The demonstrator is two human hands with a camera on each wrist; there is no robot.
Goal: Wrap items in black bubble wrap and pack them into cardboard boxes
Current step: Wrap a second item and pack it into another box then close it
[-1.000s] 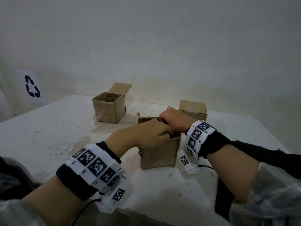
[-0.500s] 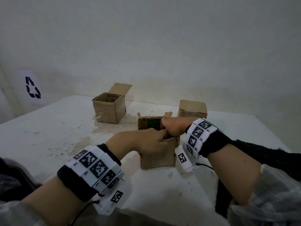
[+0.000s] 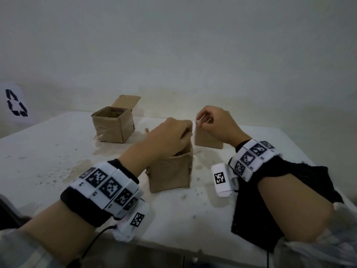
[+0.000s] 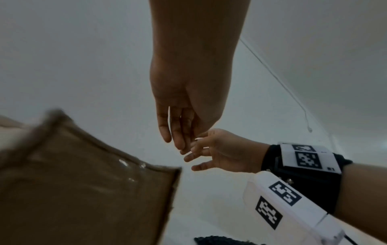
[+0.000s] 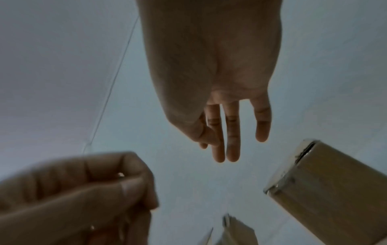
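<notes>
From my remote seat, a white, speckled table (image 3: 48,151) runs to a pale wall at the back, its near edge crossing the bottom of the head view; bare tabletop lies open on the left, less on the right, where a sheet of black bubble wrap (image 3: 313,182) sprawls under my right forearm and droops over the near edge. Three cardboard boxes stand mid-table: the near box (image 3: 170,175), creased and tape-streaked, top open, its contents hidden by my wrist; a closed box (image 3: 207,141) just behind it to the right; an open box (image 3: 114,125) well apart at back left, flap raised, something colourful inside, too dim to name. My left hand (image 3: 170,136) sits over the near box's mouth, fingers curled; whether they grip the rim or anything inside, I cannot tell. My right hand (image 3: 214,122) hangs above the closed box, thumb and forefinger drawn together, other fingers loose; I cannot tell if anything is pinched. A recycling-symbol sign (image 3: 16,102) marks the left wall.
</notes>
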